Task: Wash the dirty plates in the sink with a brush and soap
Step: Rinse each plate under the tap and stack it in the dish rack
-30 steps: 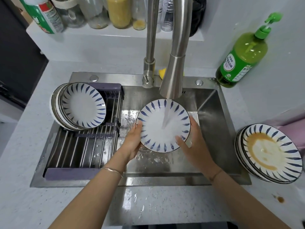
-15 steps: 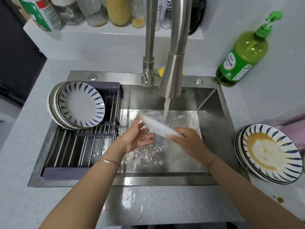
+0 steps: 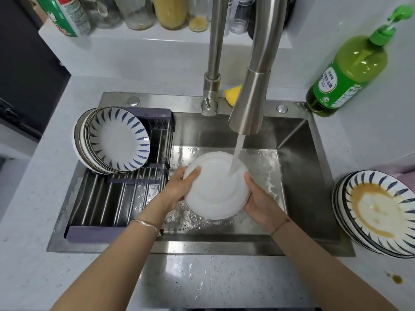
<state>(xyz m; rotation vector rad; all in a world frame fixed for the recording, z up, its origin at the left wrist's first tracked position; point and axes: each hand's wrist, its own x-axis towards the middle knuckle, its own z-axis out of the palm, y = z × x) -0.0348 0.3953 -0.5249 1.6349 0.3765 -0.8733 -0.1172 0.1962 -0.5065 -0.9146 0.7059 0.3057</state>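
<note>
I hold a white plate (image 3: 213, 191) over the steel sink (image 3: 310, 176), its plain underside turned up. My left hand (image 3: 179, 187) grips its left rim and my right hand (image 3: 260, 203) its right rim. Water runs from the faucet (image 3: 249, 104) onto the plate's back. A stack of dirty plates (image 3: 379, 212), the top one smeared with brown sauce, sits on the counter to the right. Several clean blue-patterned plates (image 3: 116, 140) lean in the drying rack (image 3: 112, 198) on the left. A green soap bottle (image 3: 350, 70) stands at the back right. No brush shows.
A yellow sponge (image 3: 233, 95) peeks out behind the faucet on the sink ledge. Jars and bottles (image 3: 170, 12) line the shelf at the back. A brown drip (image 3: 396, 279) marks the counter at the front right. The sink floor is wet and soapy.
The plate has been flipped from face up, through edge-on, to underside up under the water stream. Both hands stayed on its rim.
</note>
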